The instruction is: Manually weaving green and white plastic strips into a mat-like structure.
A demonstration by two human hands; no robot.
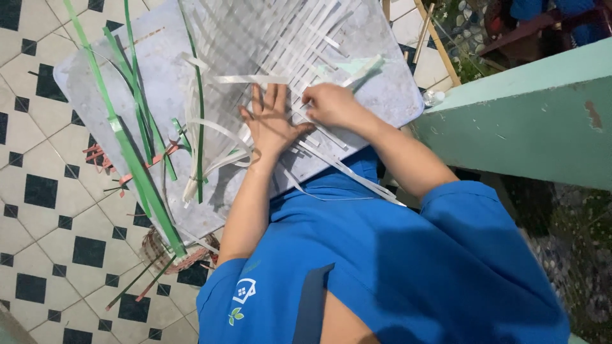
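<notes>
A woven mat of white plastic strips [268, 44] lies on a grey board [159, 76]. My left hand [271, 124] is pressed flat on the mat's near edge, palm down, with the fingers spread. Just to its right, my right hand [328, 105] has its fingers closed on a white strip [331, 135] at the weave's edge. Loose white strip ends [357, 178] trail from the mat toward my blue shirt.
Long green strips [137, 165] lie across the board's left side and hang over onto the black-and-white tiled floor [44, 191]. A curled white strip bundle [204, 159] rests beside my left hand. A green wall ledge [529, 114] stands at right, with wooden sticks [437, 41] behind it.
</notes>
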